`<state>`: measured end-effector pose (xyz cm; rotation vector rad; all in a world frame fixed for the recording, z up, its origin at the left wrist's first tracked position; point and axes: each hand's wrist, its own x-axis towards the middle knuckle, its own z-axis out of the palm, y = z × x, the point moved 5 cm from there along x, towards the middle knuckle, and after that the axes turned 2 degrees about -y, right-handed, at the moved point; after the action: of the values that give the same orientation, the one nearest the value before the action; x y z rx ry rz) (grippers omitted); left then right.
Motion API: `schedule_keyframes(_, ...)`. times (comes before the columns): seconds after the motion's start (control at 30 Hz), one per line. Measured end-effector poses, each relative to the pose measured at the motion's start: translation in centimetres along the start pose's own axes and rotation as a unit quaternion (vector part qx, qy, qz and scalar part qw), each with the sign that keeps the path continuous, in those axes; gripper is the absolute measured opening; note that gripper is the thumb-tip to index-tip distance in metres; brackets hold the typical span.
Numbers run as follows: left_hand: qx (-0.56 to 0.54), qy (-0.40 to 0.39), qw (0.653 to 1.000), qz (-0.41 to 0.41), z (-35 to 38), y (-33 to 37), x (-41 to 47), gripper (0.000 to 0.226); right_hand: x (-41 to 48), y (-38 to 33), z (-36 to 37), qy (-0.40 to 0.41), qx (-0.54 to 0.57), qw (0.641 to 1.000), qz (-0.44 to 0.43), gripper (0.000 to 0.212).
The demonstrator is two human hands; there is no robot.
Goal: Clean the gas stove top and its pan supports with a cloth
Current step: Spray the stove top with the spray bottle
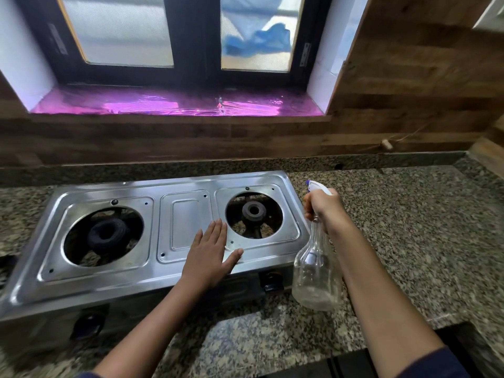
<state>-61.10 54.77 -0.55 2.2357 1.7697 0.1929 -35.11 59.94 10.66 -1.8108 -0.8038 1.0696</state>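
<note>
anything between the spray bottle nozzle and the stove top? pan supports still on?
Nothing visible. The right hand holds the clear plastic spray bottle just off the right edge of the stainless steel two-burner stove top. No pan supports sit over either burner. Only the left hand lies flat on the steel, near the right burner opening.

Stoves we count: one (163, 233)
Burners: two, left (105, 234), right (254, 210)
Spray bottles: one (316, 271)
Hands: two, left (210, 255), right (326, 208)
</note>
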Motion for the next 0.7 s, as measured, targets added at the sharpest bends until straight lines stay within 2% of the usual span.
schedule_keyframes(0.23, -0.001, 0.0, 1.0, 0.0, -0.1, 0.0, 0.0, 0.098, -0.7, -1.0, 0.8, -0.007, 0.003, 1.0, -0.004, 0.022)
schedule_keyframes(0.37, 0.002, -0.002, 1.0, 0.0, -0.2, 0.0, 0.0, 0.097, -2.0, -1.6, 2.3, -0.076, 0.01, 0.997, 0.005, 0.023)
schedule_keyframes(0.57, -0.008, 0.001, 1.0, 0.002, -0.2, 0.2, -0.1, 0.1, -3.7, -2.1, 3.7, -0.096, 0.0, 0.995, -0.004, 0.021)
schedule_keyframes(0.7, 0.002, -0.006, 1.0, 0.001, -0.2, 0.1, 0.0, 0.091, -4.4, -2.2, 5.2, -0.149, -0.037, 0.988, -0.001, 0.024)
